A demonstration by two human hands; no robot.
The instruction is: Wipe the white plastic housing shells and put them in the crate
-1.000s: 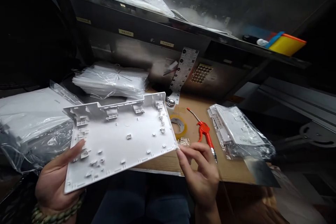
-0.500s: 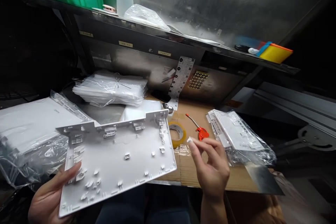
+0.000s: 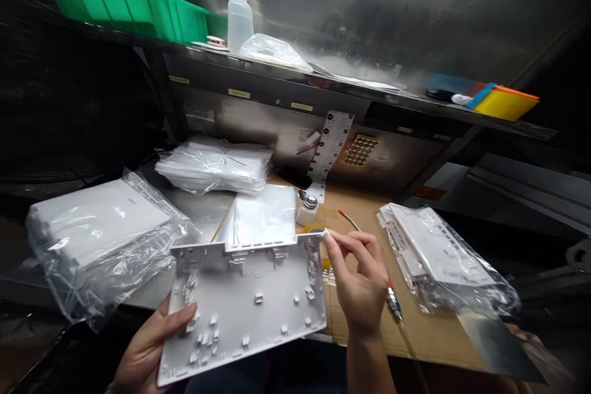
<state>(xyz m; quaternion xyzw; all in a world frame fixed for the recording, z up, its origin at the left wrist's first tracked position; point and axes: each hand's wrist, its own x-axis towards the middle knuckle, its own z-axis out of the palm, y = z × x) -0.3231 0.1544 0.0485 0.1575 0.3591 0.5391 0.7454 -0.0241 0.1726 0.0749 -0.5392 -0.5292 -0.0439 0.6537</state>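
My left hand (image 3: 150, 341) grips the lower left edge of a white plastic housing panel (image 3: 237, 314), thumb over its inner face. The panel is tilted, its clips and ribs facing me. At its upper right corner, the fingertips of my right hand (image 3: 362, 280) pinch a small white scrap (image 3: 325, 233), perhaps cloth or paper. The scrap is at the panel's edge; whether it touches I cannot tell. Behind that hand lies an air blow gun (image 3: 394, 305), mostly hidden. A roll of yellowish tape (image 3: 327, 263) is partly covered by the panel and fingers.
Bagged white panels lie at left (image 3: 111, 215) and right (image 3: 443, 252). Behind stand a stack of plastic bags (image 3: 217, 163), a white sheet pile (image 3: 268, 209) and a small pump bottle (image 3: 307, 212). A shelf above holds a green bin (image 3: 129, 9) and a squeeze bottle (image 3: 240, 21).
The panel and my right hand have come together; the pinched scrap is now at the panel's upper right corner. The camera view has shifted, and the blow gun is more covered.
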